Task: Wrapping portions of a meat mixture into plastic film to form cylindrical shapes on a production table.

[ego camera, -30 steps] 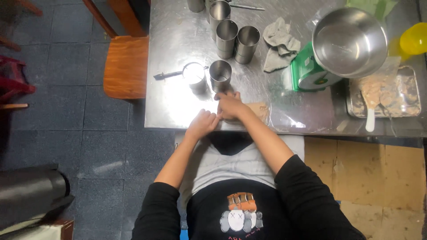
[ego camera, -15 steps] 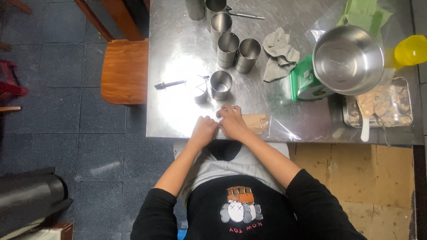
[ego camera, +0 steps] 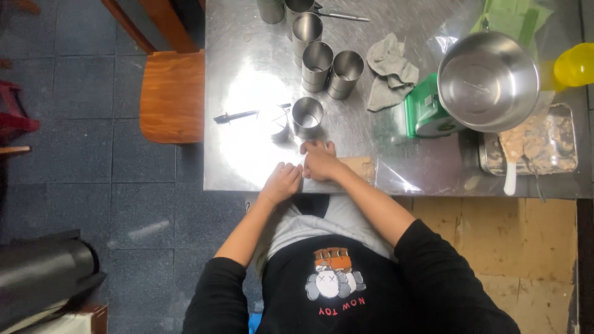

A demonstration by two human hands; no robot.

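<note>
My left hand (ego camera: pixel 281 181) and my right hand (ego camera: pixel 322 161) meet at the front edge of the steel table (ego camera: pixel 247 167). Their fingertips close together on a small pale piece (ego camera: pixel 302 168) that is mostly hidden between them. My right hand lies over the left end of a flat brown slab (ego camera: pixel 363 167), which sits under a clear plastic sheet (ego camera: pixel 402 176). Just beyond my fingers stands a short steel cup (ego camera: pixel 307 116). Beside it, in strong glare, is a second cup (ego camera: pixel 273 119) with a dark-handled tool (ego camera: pixel 235 115) across it.
Several taller steel cups (ego camera: pixel 317 59) stand further back by a grey cloth (ego camera: pixel 390 71). At right are a green scale (ego camera: pixel 424 114) bearing a steel bowl (ego camera: pixel 489 80), a yellow cup (ego camera: pixel 575 64), and a tray (ego camera: pixel 560 145) with a white spatula (ego camera: pixel 510 167). A wooden chair (ego camera: pixel 173 96) stands left.
Both hands stay joined at the same spot near the table's front edge, drawn slightly back from the short cup. The view has shifted a little.
</note>
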